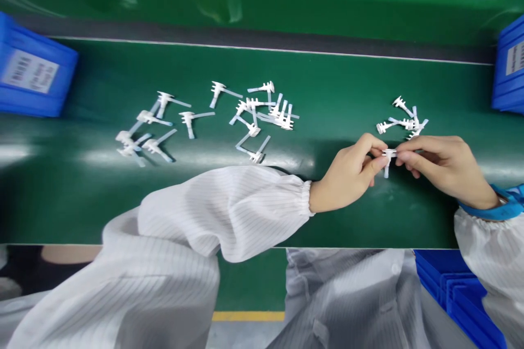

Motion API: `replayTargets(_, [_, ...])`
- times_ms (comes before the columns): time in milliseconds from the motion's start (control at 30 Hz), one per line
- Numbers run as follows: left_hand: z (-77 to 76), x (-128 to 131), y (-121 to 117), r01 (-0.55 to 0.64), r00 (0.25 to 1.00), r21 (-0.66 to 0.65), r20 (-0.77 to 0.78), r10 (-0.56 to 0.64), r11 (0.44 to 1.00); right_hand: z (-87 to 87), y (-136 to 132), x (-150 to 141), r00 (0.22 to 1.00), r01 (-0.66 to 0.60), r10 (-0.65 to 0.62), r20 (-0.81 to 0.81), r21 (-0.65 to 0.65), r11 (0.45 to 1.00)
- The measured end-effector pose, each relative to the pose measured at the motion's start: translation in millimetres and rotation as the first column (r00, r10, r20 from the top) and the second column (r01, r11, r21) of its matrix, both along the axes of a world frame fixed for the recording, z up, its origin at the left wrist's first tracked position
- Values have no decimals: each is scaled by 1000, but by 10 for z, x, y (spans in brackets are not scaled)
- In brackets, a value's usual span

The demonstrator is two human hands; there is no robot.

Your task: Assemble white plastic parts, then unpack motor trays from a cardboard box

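Right now your left hand point(350, 172) has its thumb and forefinger pinched together on a small white plastic fitting point(388, 153), its other fingers curled in behind. Your right hand point(448, 163) faces it, thumb and forefinger brought close together at the fitting's right side, the remaining fingers folded under. The fitting is between your two sets of fingertips, raised toward your view, with a pale stem pointing back toward you. Your fingertips cover both its ends, so you cannot tell whether another tiny piece is tucked inside your right pinch.

Just beyond your right hand lies a little group of similar fittings point(407, 124); the nearest one is partly covered by that hand's fingers. Left of your left hand and farther from you, a tangled cluster of fittings point(282, 119) overlaps so much that the count is hard to make out. Farther left again, more fittings with tubes point(187, 118) are spread over the green counter point(339, 87).

Well to the left of both hands, a blue bin point(65, 73) is cut off by the view's edge, its label too blurred to read. Beyond your right hand, another blue bin point(501, 79) is cropped likewise. A blue wristband point(503, 207) circles your right wrist, partly out of view.
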State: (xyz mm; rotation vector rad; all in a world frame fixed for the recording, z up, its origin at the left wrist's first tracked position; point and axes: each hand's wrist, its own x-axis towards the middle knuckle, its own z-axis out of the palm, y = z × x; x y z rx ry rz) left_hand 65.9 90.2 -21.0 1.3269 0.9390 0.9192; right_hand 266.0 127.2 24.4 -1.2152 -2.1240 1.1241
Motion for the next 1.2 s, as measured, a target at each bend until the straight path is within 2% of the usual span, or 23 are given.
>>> replayTargets(100, [-1,-10,-5,-29,999,60,-20,30,998,-13,-10,-9,999,-26,25,-22,-40,999])
replayTargets(300, [-38,-6,-1,-39,996,178,-75,53,983,-23,-25,-16,998,14,-22,-53,-137,990])
replayTargets(433, [-53,-11,-45,-50,987,324,-127,96,945,-25,3,33,996,68,-76,-36,-183,981])
replayTargets(500, [-51,-14,-93,-13,973,457,-200,117,889,-38,32,47,990,130,-139,-31,-201,971])
replayTargets(533, [-50,-13,-120,36,960,539,-253,121,841,-47,50,41,985,160,-171,-35,-210,965])
replayTargets(600, [-55,-1,-169,173,925,701,-358,131,692,-71,90,-17,980,182,-196,-43,-221,958])
replayTargets(667, [-74,21,-202,299,890,807,-428,156,509,-90,129,-139,990,128,-139,-35,-215,968])
replayTargets(700, [-88,33,-210,337,877,835,-447,178,434,-92,145,-222,996,78,-86,-26,-208,975])
replayTargets(767, [-119,53,-211,383,862,861,-463,207,334,-75,170,-416,1000,-23,19,-22,-192,981])
replayTargets(833, [-146,63,-199,404,858,869,-468,211,284,-30,187,-623,994,-104,97,-50,-181,978])
replayTargets(900, [-163,63,-184,438,852,861,-489,186,258,31,198,-816,983,-168,153,-98,-168,971])
replayTargets(1067, [-179,63,-158,614,757,748,-648,79,251,125,223,-1172,948,-292,269,-171,-127,948])
replayTargets(1200, [-194,84,-148,672,714,693,-700,21,261,98,264,-1360,933,-317,287,-219,-114,942])
